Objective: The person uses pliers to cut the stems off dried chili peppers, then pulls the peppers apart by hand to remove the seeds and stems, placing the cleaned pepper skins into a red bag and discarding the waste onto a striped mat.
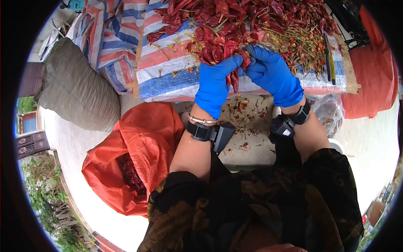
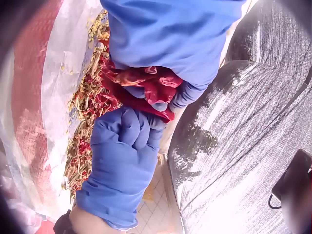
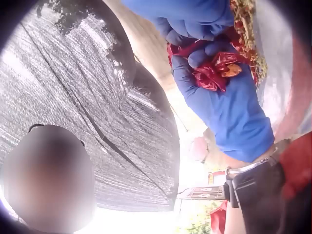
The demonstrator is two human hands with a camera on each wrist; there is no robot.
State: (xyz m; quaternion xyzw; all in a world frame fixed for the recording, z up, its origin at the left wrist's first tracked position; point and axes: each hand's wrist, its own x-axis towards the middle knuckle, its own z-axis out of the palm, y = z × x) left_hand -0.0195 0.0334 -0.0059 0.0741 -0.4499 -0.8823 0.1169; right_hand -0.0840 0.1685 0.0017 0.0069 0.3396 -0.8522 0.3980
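Note:
Both hands wear blue gloves and meet at the near side of a table. My left hand point(image 1: 215, 84) grips several dried red chilies point(image 1: 220, 52), and one chili point(image 1: 233, 80) hangs below its thumb. In the left wrist view, wrinkled red skins point(image 2: 158, 87) show between the curled fingers. Close against it, my right hand point(image 1: 272, 74) has its fingers curled in and pinches the end of a dried chili point(image 3: 183, 50). Beyond the hands lies a heap of dried chilies point(image 1: 260, 17). Loose chili stems point(image 1: 304, 46) are piled beside the right hand.
A striped woven sheet point(image 1: 161, 86) covers the table. Scissors or a similar tool with a yellow edge point(image 1: 331, 67) lie at the right. An open red sack point(image 1: 147, 126) with chilies inside stands left of the person; a full grey-green sack point(image 1: 79, 88) is behind it. Stems litter the floor point(image 1: 247, 147).

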